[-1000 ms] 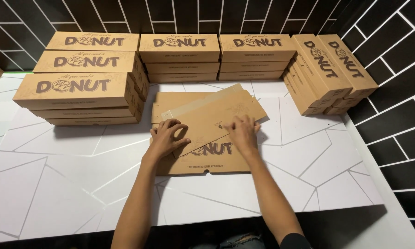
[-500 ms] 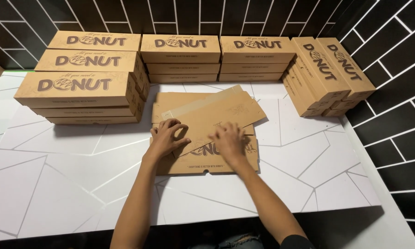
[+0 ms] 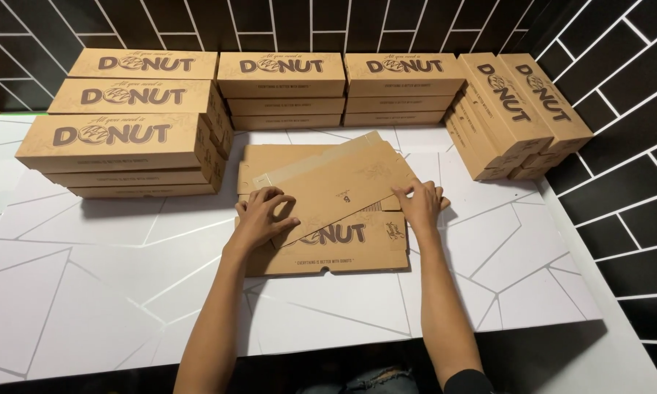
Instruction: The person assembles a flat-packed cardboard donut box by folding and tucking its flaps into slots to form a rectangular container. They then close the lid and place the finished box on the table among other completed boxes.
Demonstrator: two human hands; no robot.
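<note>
A flat, unfolded brown cardboard box blank [image 3: 328, 244] lay on the white table [image 3: 88, 306], and everything else is placed from it. On top of the blank, a long cardboard panel [image 3: 336, 186] sat tilted, its right end raised toward the far side. The left hand [image 3: 259, 219] rested on the near left part of the blank, fingers curled and slightly spread, fingertips pressing on the lower left end of the tilted panel. The right hand [image 3: 421, 203] lay at the blank's right edge, fingers close together and bent, pinching the panel's right end between thumb and fingertips. Left of the blank stood a stepped stack of closed brown boxes [image 3: 124, 124], near but apart from it. Behind the blank, against the black tiled wall [image 3: 270, 22], stood two more stacks of the same boxes [image 3: 343, 91] side by side. Right of the blank, a further pile of boxes [image 3: 514, 113] leaned at an angle toward the corner.
</note>
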